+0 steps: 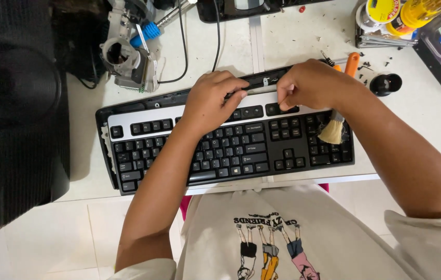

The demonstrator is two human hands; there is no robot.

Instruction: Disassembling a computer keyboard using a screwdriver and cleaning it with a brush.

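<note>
left hand (211,101) and right hand (308,85) pinch fingers shut on the black-and-silver plastic keyboard's (179,150) top strip, steadying it; a brush (334,124) rests on its right keys.

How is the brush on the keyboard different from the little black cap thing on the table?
The brush is long, with an orange handle and pale bristles; the black cap is short, round and dark all over. The brush lies across the keyboard, partly hidden under the right hand; the black cap sits alone on the white table, touched by nothing. Both are small and lie to the right.
</note>
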